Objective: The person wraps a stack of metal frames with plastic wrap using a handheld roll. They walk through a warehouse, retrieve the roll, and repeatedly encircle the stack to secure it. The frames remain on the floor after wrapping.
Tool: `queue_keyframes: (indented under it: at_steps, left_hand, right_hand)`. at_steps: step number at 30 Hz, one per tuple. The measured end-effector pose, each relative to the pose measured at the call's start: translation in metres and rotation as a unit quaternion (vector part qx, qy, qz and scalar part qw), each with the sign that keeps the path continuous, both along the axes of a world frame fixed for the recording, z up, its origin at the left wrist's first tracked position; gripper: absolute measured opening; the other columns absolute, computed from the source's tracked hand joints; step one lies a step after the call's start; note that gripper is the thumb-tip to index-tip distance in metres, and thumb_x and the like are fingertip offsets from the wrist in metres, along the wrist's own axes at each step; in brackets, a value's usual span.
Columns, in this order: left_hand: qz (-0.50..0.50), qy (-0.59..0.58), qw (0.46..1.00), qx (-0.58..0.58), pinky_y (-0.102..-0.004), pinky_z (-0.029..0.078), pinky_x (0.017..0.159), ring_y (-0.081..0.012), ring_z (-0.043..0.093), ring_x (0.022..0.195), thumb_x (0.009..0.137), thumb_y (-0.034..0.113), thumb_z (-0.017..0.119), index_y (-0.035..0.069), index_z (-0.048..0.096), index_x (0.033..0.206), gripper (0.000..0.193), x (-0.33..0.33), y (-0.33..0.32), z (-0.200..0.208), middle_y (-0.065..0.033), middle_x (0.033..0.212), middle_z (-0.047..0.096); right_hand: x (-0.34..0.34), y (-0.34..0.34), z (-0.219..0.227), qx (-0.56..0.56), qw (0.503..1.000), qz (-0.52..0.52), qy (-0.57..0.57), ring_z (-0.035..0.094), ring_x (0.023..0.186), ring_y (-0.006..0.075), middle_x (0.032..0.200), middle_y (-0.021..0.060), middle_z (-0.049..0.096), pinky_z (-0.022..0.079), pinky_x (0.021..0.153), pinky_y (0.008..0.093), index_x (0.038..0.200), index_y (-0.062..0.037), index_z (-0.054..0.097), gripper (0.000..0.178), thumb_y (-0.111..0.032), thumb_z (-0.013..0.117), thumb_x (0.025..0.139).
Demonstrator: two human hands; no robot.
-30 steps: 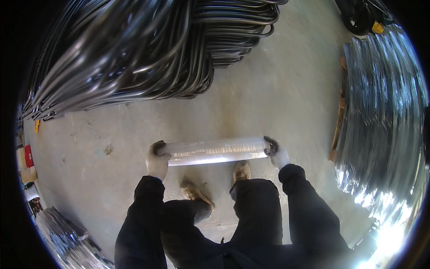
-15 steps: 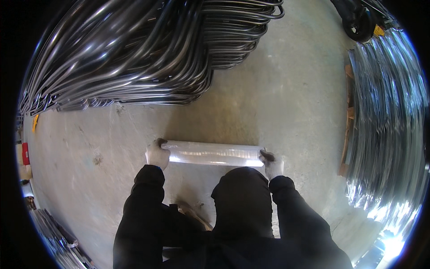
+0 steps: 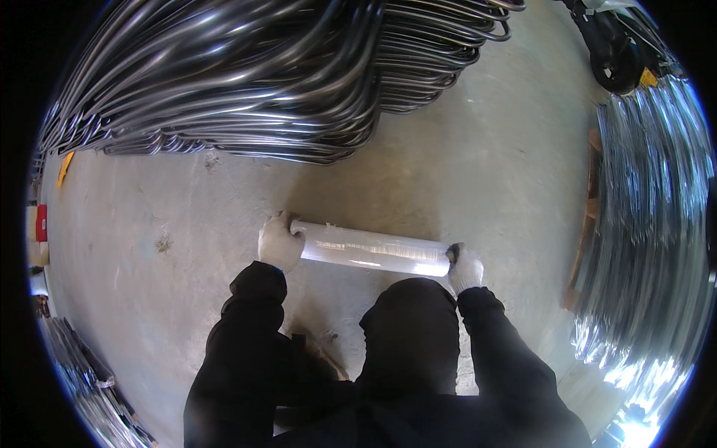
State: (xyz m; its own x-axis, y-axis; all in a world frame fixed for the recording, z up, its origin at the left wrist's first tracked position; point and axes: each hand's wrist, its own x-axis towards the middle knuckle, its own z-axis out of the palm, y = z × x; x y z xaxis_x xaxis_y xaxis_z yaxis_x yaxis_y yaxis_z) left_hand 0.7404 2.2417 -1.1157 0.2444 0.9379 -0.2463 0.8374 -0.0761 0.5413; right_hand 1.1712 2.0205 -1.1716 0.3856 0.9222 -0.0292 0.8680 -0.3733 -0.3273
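Observation:
Between my two gloved hands I hold a roll of clear stretch film (image 3: 373,248), sideways in front of my body. My left hand (image 3: 281,243), in a whitish glove, is closed on the roll's left end. At the other end, my right hand (image 3: 465,266) grips with dark fingertips against the roll's edge. The roll tilts a little, its left end farther from me. What the fingers do inside the roll's ends is hidden.
Ahead on the left lies a big stack of bent dark metal tubes (image 3: 246,82). A film-wrapped stack (image 3: 653,216) stands on a wooden pallet (image 3: 584,254) at the right. A black wheel (image 3: 618,69) is at the far right, and more wrapped pieces (image 3: 86,381) lie at the near left.
The roll has shifted slightly right and now slants, its left end raised farther away. Both hands have turned round its ends, and the whole view has shifted a little.

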Motion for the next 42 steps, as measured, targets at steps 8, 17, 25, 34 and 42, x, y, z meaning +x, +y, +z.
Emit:
queue_keyframes:
  at_steps: [8,17,25,34,42]
  left_hand:
    - [-0.183,0.147,0.972,-0.032,-0.0515,0.052,0.118,-0.0389,0.063,0.141,0.092,0.047,0.089,0.011,0.067,0.156,0.078,0.024,-0.026,0.001,-0.0164,0.153,0.069]
    - [-0.335,0.194,0.922,-0.025,-0.0483,0.054,0.112,-0.0338,0.067,0.135,0.095,0.039,0.083,0.012,0.075,0.142,0.055,0.039,-0.062,0.006,-0.0116,0.143,0.073]
    - [-0.265,0.177,0.948,0.013,-0.0501,0.058,0.098,-0.0337,0.074,0.115,0.103,0.018,0.065,0.012,0.083,0.117,0.024,0.030,-0.069,-0.023,-0.0115,0.114,0.079]
    - [-0.010,0.012,1.000,0.025,-0.0542,0.059,0.101,-0.0430,0.075,0.114,0.099,0.017,0.073,0.005,0.078,0.116,0.021,0.039,-0.075,0.004,-0.0209,0.118,0.078]
    - [0.405,-0.104,0.893,-0.166,-0.0499,0.062,0.095,-0.0437,0.080,0.104,0.104,0.034,0.076,-0.005,0.079,0.108,0.039,0.004,-0.109,-0.046,-0.0268,0.096,0.080]
  right_hand:
    - [-0.005,0.029,-0.012,0.031,0.977,-0.071,0.197,0.078,0.099,0.0494,0.100,0.0219,0.080,0.061,0.086,0.0571,0.113,-0.0044,0.070,0.013,-0.002,0.066,0.101]
    - [-0.015,0.055,-0.027,0.025,0.940,-0.224,0.257,0.077,0.077,0.0334,0.085,0.0169,0.078,0.059,0.071,0.0472,0.120,0.0000,0.073,0.028,-0.027,0.066,0.117]
    - [-0.029,0.084,0.019,0.024,0.867,-0.216,0.449,0.064,0.066,0.0170,0.075,0.0057,0.066,0.052,0.062,0.0374,0.121,0.0053,0.072,0.033,-0.026,0.063,0.118]
    - [0.009,0.150,-0.074,-0.001,0.893,-0.240,0.380,0.072,0.068,0.0316,0.077,0.0152,0.075,0.057,0.067,0.0463,0.108,0.0028,0.077,0.041,-0.034,0.060,0.114]
    - [0.008,0.157,-0.107,0.039,0.861,-0.250,0.442,0.054,0.056,0.0141,0.075,0.0013,0.061,0.041,0.051,0.0345,0.103,-0.0055,0.069,0.023,-0.025,0.067,0.114]
